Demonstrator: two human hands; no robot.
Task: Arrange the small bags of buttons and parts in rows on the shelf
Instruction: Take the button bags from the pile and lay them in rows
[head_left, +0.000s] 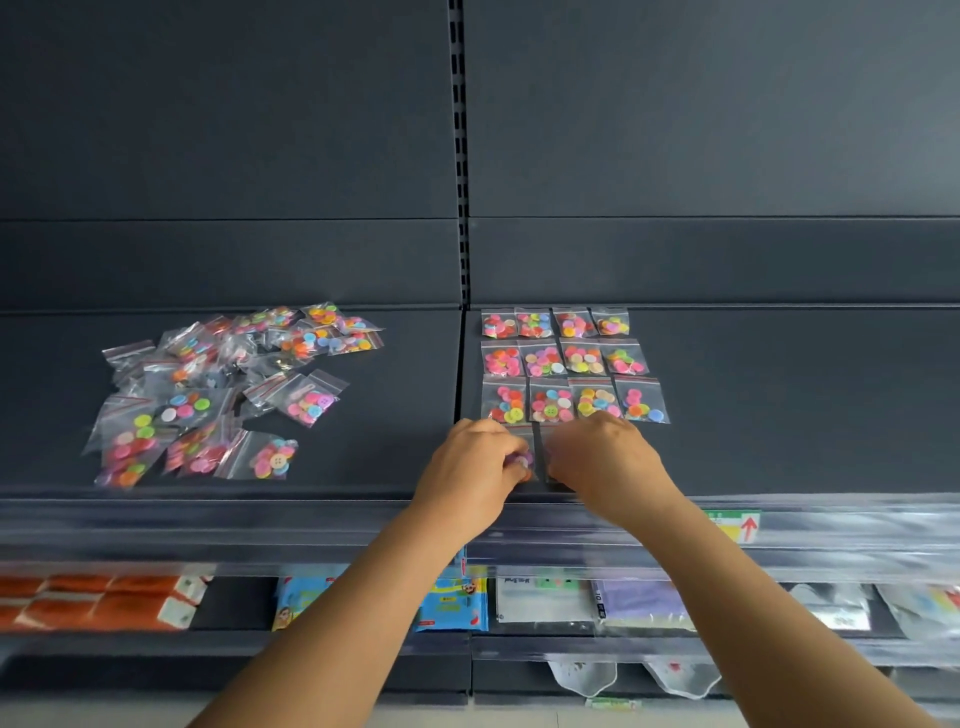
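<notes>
I have both hands down at the front of the shelf (779, 405), starting a fourth row under the three tidy rows of button bags (566, 364) that lie four across on the right-hand section. My left hand (475, 465) curls its fingers round a small bag (524, 460) of purplish buttons at the left end of the new row, just below the first bag of the third row; my right hand (605, 457) is beside it, fingers bent down onto a second clear bag (545, 452), though its own back hides whether it pinches that bag or only presses it flat. The two bags lie side by side and nearly touching. To do this well, I judge that I should line each bag's top seal up under the bag above it, keep the gap between neighbours matching the rows behind, and flatten the buttons so the plastic does not bulge and slide. The near edge of the shelf is close, so the row must sit square and clear of the lip, or a bag may slip off the front. The loose heap of unsorted bags (218, 395) waits well apart on the left section, and I reckon two more from it will fill this row.
</notes>
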